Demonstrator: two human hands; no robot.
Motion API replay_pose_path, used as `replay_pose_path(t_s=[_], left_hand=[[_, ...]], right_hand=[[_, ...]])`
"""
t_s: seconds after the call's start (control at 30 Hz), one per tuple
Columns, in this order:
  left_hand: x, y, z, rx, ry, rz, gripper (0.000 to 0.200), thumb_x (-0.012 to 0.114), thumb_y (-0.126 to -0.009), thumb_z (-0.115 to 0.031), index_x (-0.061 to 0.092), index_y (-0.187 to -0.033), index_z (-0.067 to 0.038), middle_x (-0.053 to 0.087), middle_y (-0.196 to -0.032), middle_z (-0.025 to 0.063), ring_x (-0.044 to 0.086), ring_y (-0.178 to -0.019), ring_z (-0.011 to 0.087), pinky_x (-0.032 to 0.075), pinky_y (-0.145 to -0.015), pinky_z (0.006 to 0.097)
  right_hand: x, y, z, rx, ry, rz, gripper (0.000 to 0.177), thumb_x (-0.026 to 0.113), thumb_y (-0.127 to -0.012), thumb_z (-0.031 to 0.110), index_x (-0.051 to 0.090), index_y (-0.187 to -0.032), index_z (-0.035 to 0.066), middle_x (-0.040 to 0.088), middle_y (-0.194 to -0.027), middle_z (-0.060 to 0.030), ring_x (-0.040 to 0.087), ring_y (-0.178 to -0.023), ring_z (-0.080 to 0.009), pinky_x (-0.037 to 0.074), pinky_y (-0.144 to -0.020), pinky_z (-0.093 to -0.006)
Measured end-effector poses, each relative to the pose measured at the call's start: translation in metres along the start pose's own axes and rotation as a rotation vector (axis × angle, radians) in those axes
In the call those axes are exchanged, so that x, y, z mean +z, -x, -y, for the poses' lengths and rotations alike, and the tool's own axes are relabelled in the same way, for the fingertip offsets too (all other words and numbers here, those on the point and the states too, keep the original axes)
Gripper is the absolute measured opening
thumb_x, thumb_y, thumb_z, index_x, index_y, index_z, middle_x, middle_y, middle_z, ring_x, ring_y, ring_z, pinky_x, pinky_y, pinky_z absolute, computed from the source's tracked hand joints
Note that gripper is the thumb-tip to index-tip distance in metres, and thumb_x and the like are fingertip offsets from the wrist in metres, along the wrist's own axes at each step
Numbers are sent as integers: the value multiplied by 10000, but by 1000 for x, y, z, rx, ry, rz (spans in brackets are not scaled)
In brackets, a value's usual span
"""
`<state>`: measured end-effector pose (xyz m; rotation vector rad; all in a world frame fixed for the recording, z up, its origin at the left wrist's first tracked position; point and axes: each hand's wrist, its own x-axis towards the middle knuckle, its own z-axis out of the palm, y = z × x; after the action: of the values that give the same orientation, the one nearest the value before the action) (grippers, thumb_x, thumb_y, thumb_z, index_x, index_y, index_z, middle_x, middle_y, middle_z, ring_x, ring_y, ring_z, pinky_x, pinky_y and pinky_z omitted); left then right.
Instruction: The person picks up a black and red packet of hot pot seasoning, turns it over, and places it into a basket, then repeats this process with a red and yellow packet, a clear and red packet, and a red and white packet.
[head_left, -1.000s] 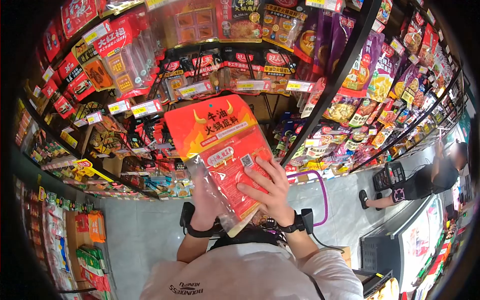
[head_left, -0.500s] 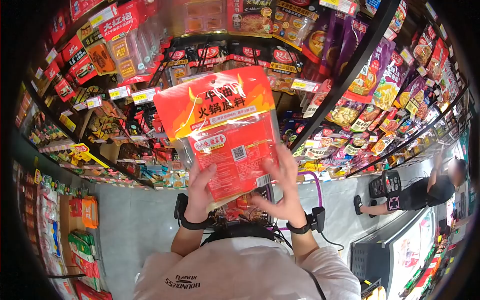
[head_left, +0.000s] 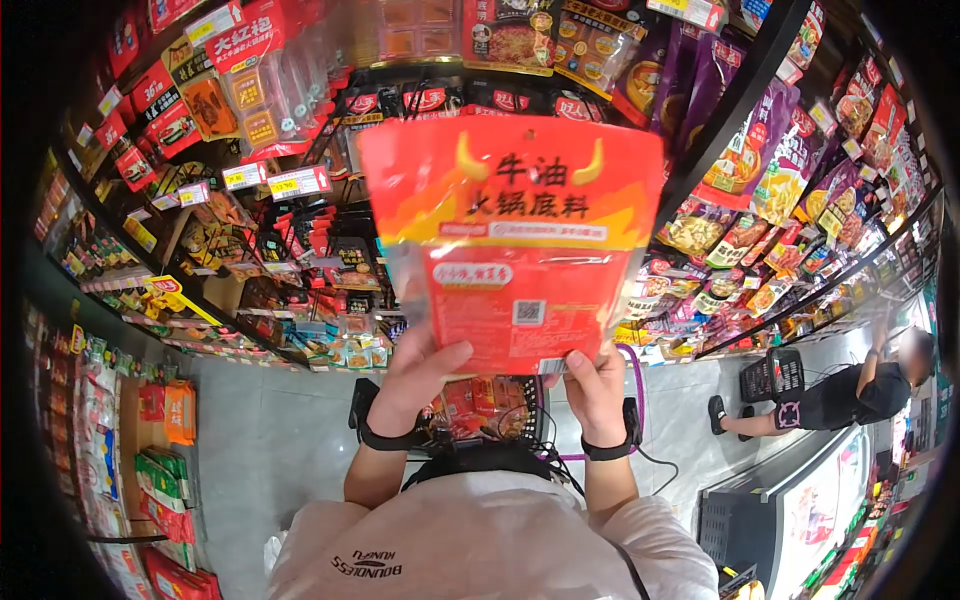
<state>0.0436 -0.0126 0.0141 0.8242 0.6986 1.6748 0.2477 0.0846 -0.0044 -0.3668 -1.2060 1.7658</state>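
A large red and yellow hot pot base packet (head_left: 515, 270) is held upright in front of the shelves, its printed panel with a QR code facing me. My left hand (head_left: 412, 378) grips its lower left corner, thumb across the front. At the lower right corner, my right hand (head_left: 593, 388) pinches the edge with its thumb on the front. The fingers behind the packet are hidden. Below, between my forearms, red packets (head_left: 478, 402) lie in a dark shopping basket (head_left: 541, 397).
Shelves ahead hold hanging seasoning packets (head_left: 250, 95) and purple pouches (head_left: 700, 95), with price tags (head_left: 300, 181). A slanting black shelf post (head_left: 738, 105) stands right. A person (head_left: 850, 385) with a black basket (head_left: 772, 375) is at the right, near a freezer (head_left: 790, 505).
The packet has moved right and straightened from a tilt. My right hand, loosely spread beside it before, now grips its lower right corner. The red packets in the basket show more.
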Motion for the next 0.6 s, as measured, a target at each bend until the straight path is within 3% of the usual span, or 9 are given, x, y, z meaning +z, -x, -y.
replay_pose_path(t_s=[0.1,0.6], left_hand=[[0,-6,11,122,-373,35,411,584,-900,-8,474,-1294,29,564,-1250,86,525,-1125,136,411,-978,298],[11,-3,12,91,-325,-5,372,591,-899,-2,501,-1260,8,611,-1170,74,566,-1071,131,443,-944,296]], right_hand=[[-3,-6,7,-48,-46,-13,181,598,-921,115,592,-1053,-9,667,-978,-122,657,-774,-188,551,-616,-302],[-6,-2,8,-53,-19,-41,246,597,-919,147,562,-1101,-15,665,-999,-132,664,-762,-182,547,-588,-276]])
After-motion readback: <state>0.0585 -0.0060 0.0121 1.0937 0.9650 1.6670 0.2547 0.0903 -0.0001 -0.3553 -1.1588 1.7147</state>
